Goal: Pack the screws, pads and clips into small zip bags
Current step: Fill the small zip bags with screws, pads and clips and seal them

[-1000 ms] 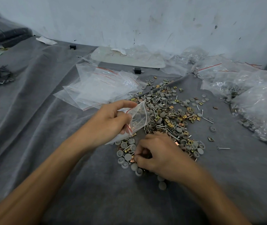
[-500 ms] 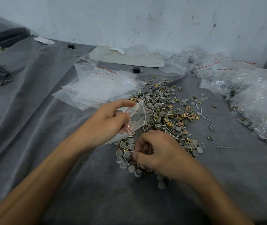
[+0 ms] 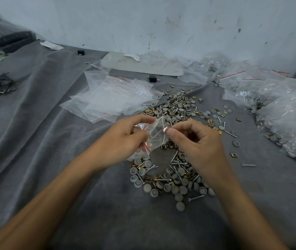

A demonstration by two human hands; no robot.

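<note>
**At centre frame: zip bag in mid-fill, held between two hands**

1. zip bag (image 3: 157, 134): small, clear, raised above the desk (image 3: 35, 150). Long axis tilted from lower left to upper right. Thin metal pieces, apparently screws, visible inside. Red zip line showing beside the left fingers.
2. left hand (image 3: 123, 139): curled round the bag's lower left portion, gripping it from the left.
3. right hand (image 3: 197, 141): fingers curled, thumb and forefinger pinched together at the bag's right edge, touching it. Any small part inside the pinch not discernible.
4. Loose stock, from lower centre up past the hands: screws (image 3: 178, 163), round grey pads (image 3: 178, 197) and brass clips (image 3: 232, 154), mixed together on the desk beneath and beyond both hands.
5. empty bags (image 3: 111, 100): upper left of centre, flat in a loose stack.
6. filled bags (image 3: 287, 112): right edge of the frame, heaped.

Governing relation: bag immediately left of the right hand, and the pile directly below that hand, nearer to it than to the left.

Judged step: feeding parts into the bag, fill probably incomplete and the zip not yet pressed closed.

Likely next move: a short drop of the right hand to the pile, then back up and leftward to the bag's edge.

Risk: soft film folding shut, with parts glancing off onto the desk.
</note>
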